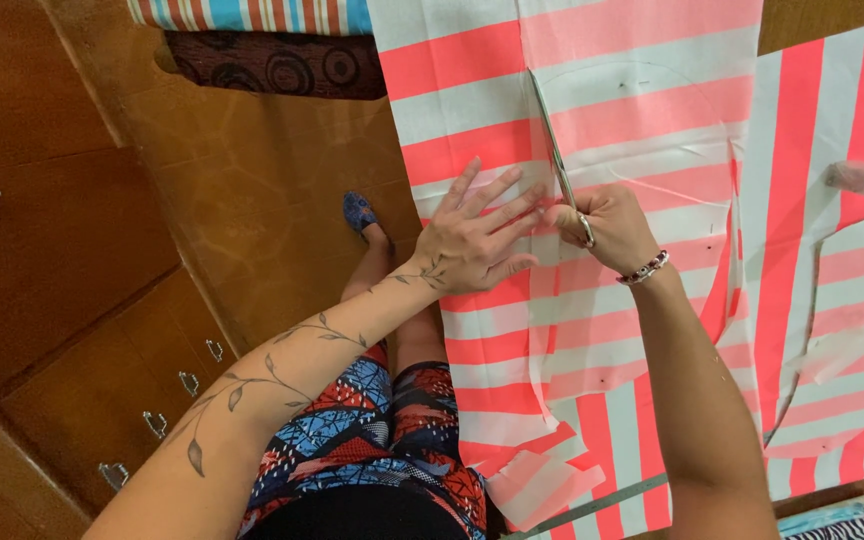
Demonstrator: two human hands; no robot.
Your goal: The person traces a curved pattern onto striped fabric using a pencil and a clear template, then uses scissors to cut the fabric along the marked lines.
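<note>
Wooden drawers (pixel 72 330) with small metal handles fill the far left, well apart from the fingers; brown floor (pixel 272 200) beside them. Top edge, left of centre: folded cloth stack, one striped blue-and-red (pixel 252 14), one dark with ring pattern (pixel 272 65). No packages, labels or signs show.

Below the left fingers: blue shoe (pixel 359 212) on the floor, patterned blue-red skirt (pixel 372 440) at bottom.

Left hand (pixel 472 240), forearm with a leaf-vine tattoo, lies flat on the pink-and-white striped fabric (pixel 472 100); fingers (pixel 497 195) spread, pressing the cloth down, tips pointing toward the scissors.

Scissors (pixel 555 155) just right of the left fingertips, blades running up and away from the hands, partly into the fabric along a curved cut line; how far the blades gape is hard to tell.

Right hand (pixel 607 228) curled around the scissor handles, fingers (pixel 577 215) closed through the loops, beaded bracelet (pixel 644 268) at the wrist. It nearly touches the left fingertips.

Translucent pattern piece (pixel 642 110), rounded outline, seems to lie over the fabric above and right of the right fingers.

Further right: a second striped panel (pixel 802 150), stripes running lengthwise, with more rounded pieces (pixel 862 260) on it. Bottom right corner: a zebra-print cloth edge (pixel 852 527).
</note>
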